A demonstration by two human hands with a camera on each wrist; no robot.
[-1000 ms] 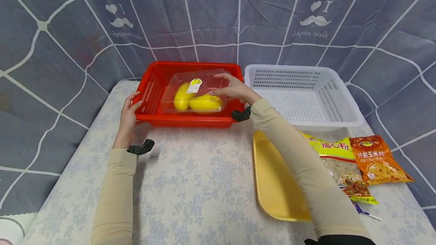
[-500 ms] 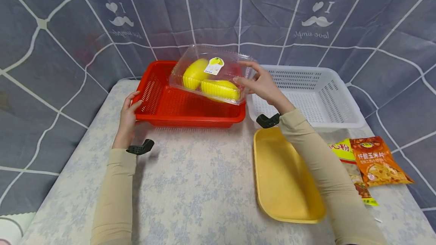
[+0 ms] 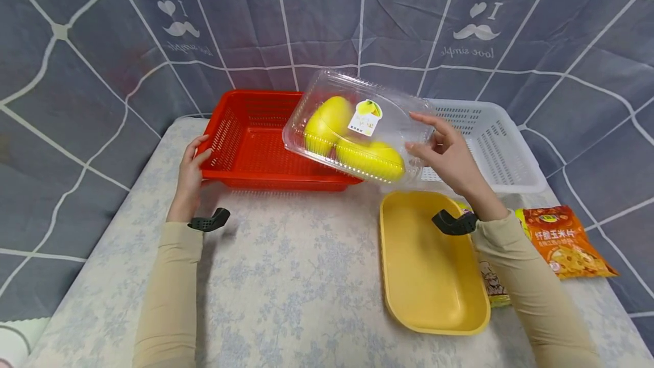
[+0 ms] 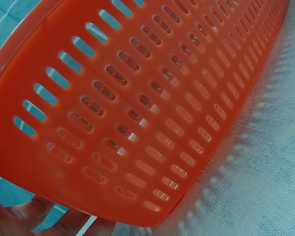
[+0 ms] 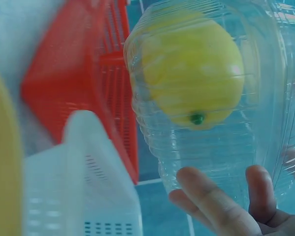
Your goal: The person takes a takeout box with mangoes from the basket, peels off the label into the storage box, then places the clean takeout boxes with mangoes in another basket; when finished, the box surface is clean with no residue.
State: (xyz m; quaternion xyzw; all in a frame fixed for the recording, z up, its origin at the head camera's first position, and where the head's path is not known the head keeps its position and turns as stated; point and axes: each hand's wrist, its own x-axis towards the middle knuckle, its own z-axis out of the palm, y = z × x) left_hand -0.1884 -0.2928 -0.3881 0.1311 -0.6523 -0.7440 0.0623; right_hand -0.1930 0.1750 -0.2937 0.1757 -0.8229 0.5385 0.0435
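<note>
My right hand [image 3: 449, 155] holds a clear plastic clamshell box [image 3: 395, 109] by its right end, thumb in front and fingers along the edge. The box is tilted and raised over the gap between the two baskets. Inside lie two yellow fruits [image 3: 329, 121], and a white label [image 3: 365, 117] is stuck on the lid. In the right wrist view one fruit [image 5: 194, 69] shows a green stem end. My left hand [image 3: 190, 175] grips the left rim of a red plastic basket [image 3: 255, 139]; the left wrist view shows the basket's slotted wall [image 4: 152, 105] up close.
A white slotted basket [image 3: 503, 149] stands right of the red one, partly behind the box. In front of it sits a yellow tray [image 3: 429, 277]. An orange snack bag [image 3: 567, 246] and a partly hidden pasta bag [image 3: 491, 285] lie at the right. A checked curtain [image 3: 327, 27] hangs behind.
The right hand has lifted the clamshell box out of the red basket and carried it to the right, tilting it. The left hand has stayed at the red basket's rim.
</note>
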